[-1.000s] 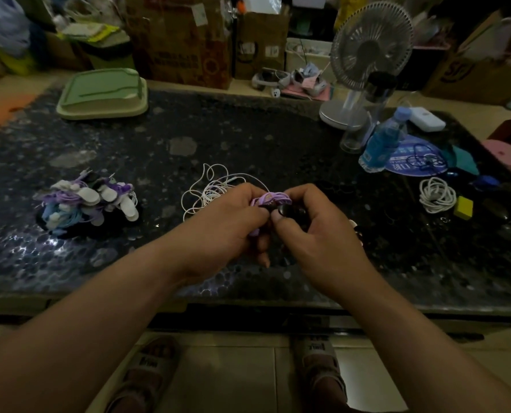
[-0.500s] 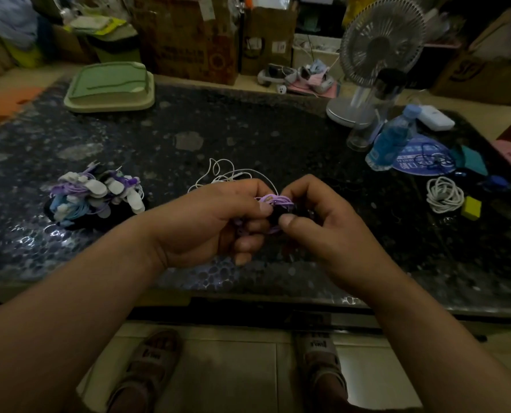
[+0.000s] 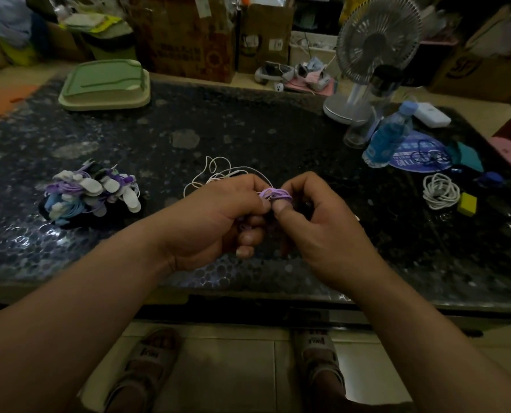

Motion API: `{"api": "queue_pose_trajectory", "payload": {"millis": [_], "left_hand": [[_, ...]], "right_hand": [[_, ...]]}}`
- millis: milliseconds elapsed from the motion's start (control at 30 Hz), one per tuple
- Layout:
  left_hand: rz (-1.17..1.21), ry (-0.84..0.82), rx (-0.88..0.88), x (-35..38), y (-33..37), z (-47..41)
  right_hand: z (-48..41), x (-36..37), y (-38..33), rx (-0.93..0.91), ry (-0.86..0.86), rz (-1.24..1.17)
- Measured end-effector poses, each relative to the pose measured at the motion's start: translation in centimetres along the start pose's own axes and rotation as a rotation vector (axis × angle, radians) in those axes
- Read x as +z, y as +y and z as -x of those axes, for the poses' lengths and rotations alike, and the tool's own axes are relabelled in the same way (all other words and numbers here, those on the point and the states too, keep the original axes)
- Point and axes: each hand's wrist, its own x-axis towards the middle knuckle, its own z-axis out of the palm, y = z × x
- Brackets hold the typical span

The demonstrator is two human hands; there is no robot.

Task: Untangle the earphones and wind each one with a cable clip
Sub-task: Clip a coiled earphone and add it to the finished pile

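Observation:
A coil of purple earphone cable (image 3: 273,194) is pinched between my left hand (image 3: 221,216) and my right hand (image 3: 316,222), just above the near middle of the dark speckled table (image 3: 248,132). My fingers hide most of the coil and whatever lies beneath it. A loose white earphone cable (image 3: 218,171) lies tangled on the table right behind my left hand. At the left sits a pile of wound earphones with white clips (image 3: 93,192), in purple, blue and white.
A green lidded box (image 3: 105,84) sits at the back left. At the right stand a white fan (image 3: 367,67), a blue water bottle (image 3: 388,135), a coiled white cable (image 3: 440,190) and a yellow block (image 3: 467,203). Cardboard boxes (image 3: 185,37) line the back.
Both hands have stayed together on the purple coil and risen slightly in view. My fingers shifted around the coil, the right thumb now pressing at its front.

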Motion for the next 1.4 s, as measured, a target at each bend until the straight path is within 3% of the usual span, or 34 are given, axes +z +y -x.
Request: {"api": "queue_pose_trajectory", "payload": {"millis": [200,367,567,733,833,1233,1400], "left_hand": [[-0.194,0.043,0.064,0.4,-0.1,0.1],[-0.307,0.102,0.127,0.5,0.0,0.2],[-0.389,0.107,0.150,-0.2,-0.4,0.3],[-0.475,0.202,0.193,0.3,-1.1,-0.3],[-0.499,0.234,0.250,0.8,-1.0,-0.3],[-0.644,0.267,0.284,-0.3,-1.7,-0.6],[-0.741,0.359,0.374,0.8,-2.5,-0.8]], "right_hand": [[-0.3,0.5,0.4,-0.049,0.117,0.222],[-0.4,1.1,0.3,-0.026,0.143,0.271],[-0.8,-1.3,-0.5,0.154,-0.162,0.068],[-0.8,-0.5,-0.4,0.105,-0.029,0.235],[-0.9,-0.4,-0.5,0.075,0.013,0.203],[-0.9,-0.3,-0.6,0.088,-0.053,0.212],[-0.8,1.1,0.1,0.074,0.099,0.329]]}}
